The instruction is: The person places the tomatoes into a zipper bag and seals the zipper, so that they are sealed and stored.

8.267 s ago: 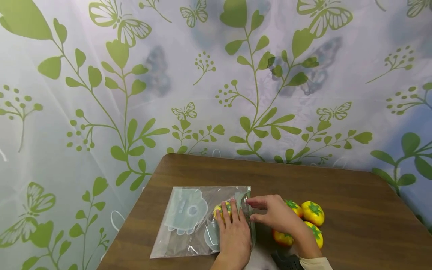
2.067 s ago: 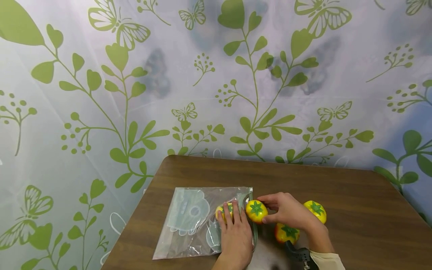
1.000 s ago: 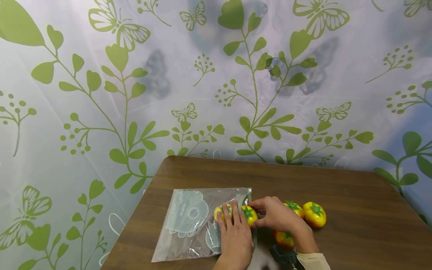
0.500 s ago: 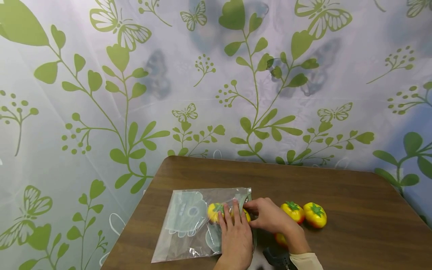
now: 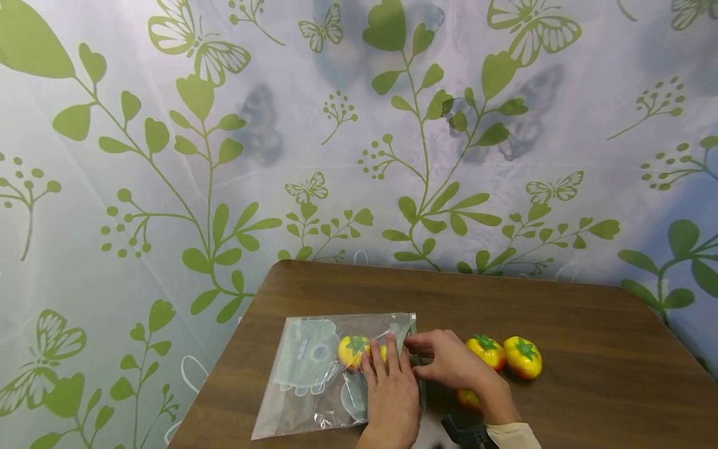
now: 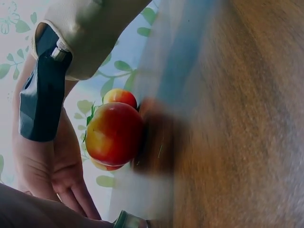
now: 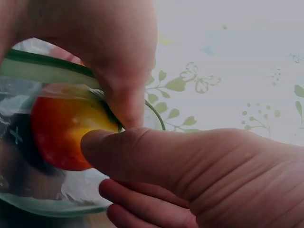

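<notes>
A second glossy, round yellow-red fruit with a green star-shaped cap has just gone in through the mouth of the clear plastic bag with pale printed shapes, which lies flat at the lower centre of the head frame. A second ago it showed at the bag's edge under the right hand's fingertips; now only a strip of yellow shows between the left hand's fingers. The first matching yellow-red fruit has shifted leftward inside the bag and shows whole beyond those fingers, probably nudged along by the newcomer.

The left hand rests on the bag, its fingers straight and slightly spread, gripping nothing that shows. The right hand is at the bag's mouth, thumb and fingers bent with a gap between them; in the right wrist view a thumb tip appears to rest against the fruit, though whether it pinches fruit or film I cannot tell.

Judging by this, two fruits are inside and three remain loose on the brown wooden desk, at the lower right: a rear fruit, a far-right fruit and a front fruit, partly hidden by the right wrist.
</notes>
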